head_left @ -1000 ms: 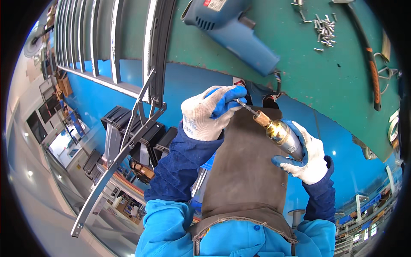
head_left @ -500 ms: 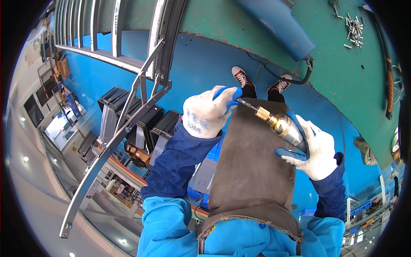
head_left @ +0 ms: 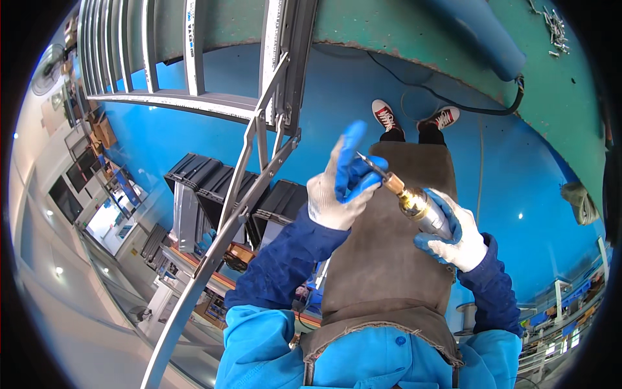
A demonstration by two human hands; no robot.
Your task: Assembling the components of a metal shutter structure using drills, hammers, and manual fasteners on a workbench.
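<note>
My right hand (head_left: 461,232), in a white glove with blue palm, is wrapped round the silver body of a power screwdriver (head_left: 416,206). Its brass-coloured nose and dark bit point up and to the left, above my brown apron (head_left: 389,259). Beside the bit is my left hand (head_left: 343,185), in a matching glove. The index finger is stretched out and smeared by motion, apart from the other half-bent fingers. Those fingers lie close to the bit tip, and whether they touch it I cannot tell. Nothing else shows in the left hand.
A grey metal ladder-like frame (head_left: 175,100) with a hinged bar reaches down at left. Ahead lies a green worktable (head_left: 389,29) bearing a blue cylindrical object (head_left: 479,32) with a cable, plus several screws (head_left: 556,29). Black and grey cases (head_left: 214,188) stand on the blue floor.
My left fingers, closed at the bit tip before, have spread, with the index finger raised. The bit now shows more fully. The whole view has shifted, and the table and frame appear farther right.
</note>
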